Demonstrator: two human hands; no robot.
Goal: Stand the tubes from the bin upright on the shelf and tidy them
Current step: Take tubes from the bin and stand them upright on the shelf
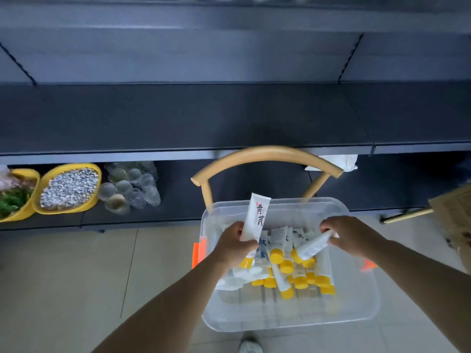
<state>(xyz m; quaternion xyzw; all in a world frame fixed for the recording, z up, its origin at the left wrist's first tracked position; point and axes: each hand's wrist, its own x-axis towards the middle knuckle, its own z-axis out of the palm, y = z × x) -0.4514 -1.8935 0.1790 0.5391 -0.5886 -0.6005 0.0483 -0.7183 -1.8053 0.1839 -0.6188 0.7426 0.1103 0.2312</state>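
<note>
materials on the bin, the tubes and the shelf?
Bin: clear, slightly frosted plastic by the look; the tubes and floor show through its walls. Tubes: probably soft white plastic with a satin sheen and glossy yellow caps. Shelf: likely painted metal, dark matte, with thin flat edges; the blur leaves that open.

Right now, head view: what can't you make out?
- Tubes low in the bin: buried under the pile; count unknown.
- Tube in the left hand: cap end hidden by the hand.
- Right hand's tube: print too small.
- Cardboard box: cut off at the right edge.
</note>
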